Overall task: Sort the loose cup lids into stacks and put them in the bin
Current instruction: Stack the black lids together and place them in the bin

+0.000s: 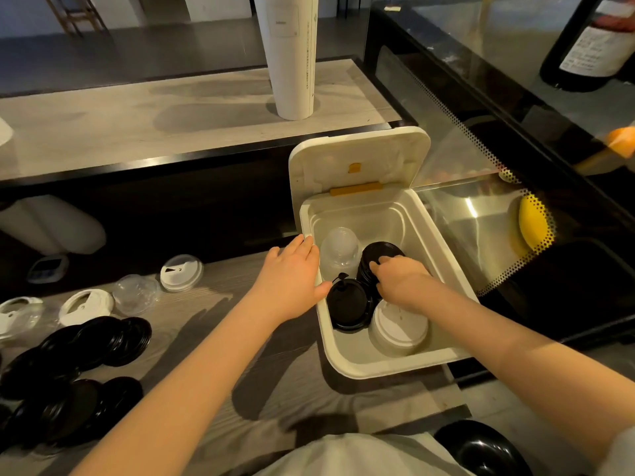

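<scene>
A white bin (433, 231) with its hinged lid (357, 159) raised stands at the counter's right end. Inside are a clear lid stack (338, 249), a black lid stack (348, 305) at the front left, a white lid stack (398, 329) at the front, and a tilted black lid stack (379, 254) at the back. My right hand (400, 281) reaches into the bin and grips the tilted black stack. My left hand (292, 281) rests on the bin's left rim with fingers straight, thumb inside.
Loose black lids (96, 345) lie in heaps at the counter's left. White lids (86, 305) (181, 272) and a clear lid (135, 293) lie beyond them. A tall white cup sleeve (292, 56) stands on the upper shelf. A glass display case (481, 214) is to the right.
</scene>
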### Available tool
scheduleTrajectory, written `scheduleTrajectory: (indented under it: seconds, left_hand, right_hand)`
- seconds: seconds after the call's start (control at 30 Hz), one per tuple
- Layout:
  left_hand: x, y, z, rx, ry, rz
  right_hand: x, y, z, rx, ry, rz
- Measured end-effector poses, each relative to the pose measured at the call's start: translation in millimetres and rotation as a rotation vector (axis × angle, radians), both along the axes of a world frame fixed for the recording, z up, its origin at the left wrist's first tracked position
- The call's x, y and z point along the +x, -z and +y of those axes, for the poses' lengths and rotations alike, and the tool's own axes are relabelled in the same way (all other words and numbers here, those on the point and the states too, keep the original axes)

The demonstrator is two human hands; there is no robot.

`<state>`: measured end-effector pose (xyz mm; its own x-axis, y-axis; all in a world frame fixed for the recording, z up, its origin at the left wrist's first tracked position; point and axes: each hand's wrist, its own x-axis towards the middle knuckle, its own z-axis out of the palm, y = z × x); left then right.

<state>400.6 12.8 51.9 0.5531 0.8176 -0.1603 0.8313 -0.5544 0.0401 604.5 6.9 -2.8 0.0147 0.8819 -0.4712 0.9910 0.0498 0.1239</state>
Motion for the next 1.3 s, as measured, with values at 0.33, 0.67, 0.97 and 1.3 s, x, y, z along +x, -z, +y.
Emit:
scheduleTrajectory:
  seconds: [0.33,0.67,0.97,1.3]
  left_hand:
    - [0,0,-1,0.008,-0.001,-0.017]
    - [-1,2,-1,0.009,-0.006,-0.003]
    - [-9,-4,-1,0.049,0.055,0.048]
    - [-101,-35,-3,0.092,-0.102,-0.006]
  right_hand:
    - [-8,-11,-11,0.257,-0.407,0.139]
    - [-10,-2,-18,0.076,-0.544,-0.081]
    - [-9,-26,-19,0.25,-0.255,0.174]
    - [-93,-91,-24,0.544,-0.215,0.393]
